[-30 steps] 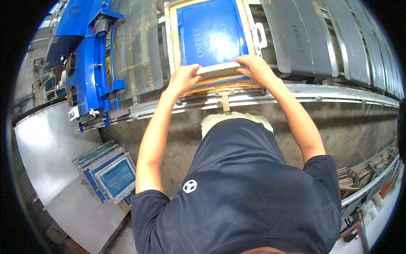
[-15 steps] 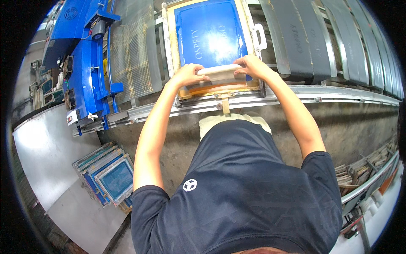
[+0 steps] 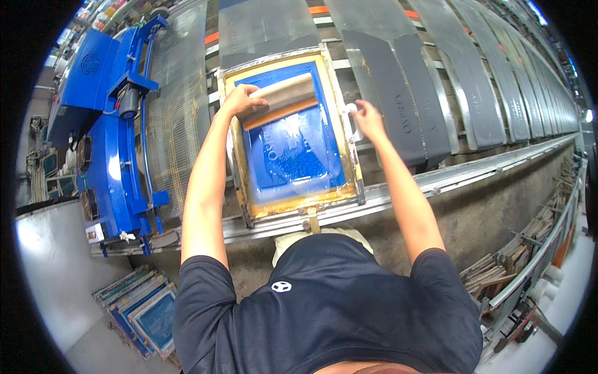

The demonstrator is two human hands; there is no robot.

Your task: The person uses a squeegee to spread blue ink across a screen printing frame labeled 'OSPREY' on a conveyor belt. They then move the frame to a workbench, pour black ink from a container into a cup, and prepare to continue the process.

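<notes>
A wide squeegee [image 3: 283, 96] with a pale wooden grip and an orange-brown blade leans across the far part of a silk-screen frame [image 3: 336, 103]. My left hand [image 3: 242, 101] is closed on its left end. Wet, shiny blue mesh [image 3: 293, 156] with faint lettering shows below the blade, and yellowish tape borders it. At the frame's right side my right hand [image 3: 369, 119] has its fingers closed at a white handle [image 3: 352, 117], part of which they cover.
To the left stands a blue machine [image 3: 112, 143] with a motor. Printing boards with dark fabric [image 3: 405, 93] run off to the right behind a metal rail [image 3: 473, 168]. Stacked screens [image 3: 140, 311] lean at lower left; wooden strips [image 3: 498, 265] lie at right.
The squeegee has gone from the near end of the screen to its far part. My right hand has let go of it and moved right to the white handle. The view has shifted.
</notes>
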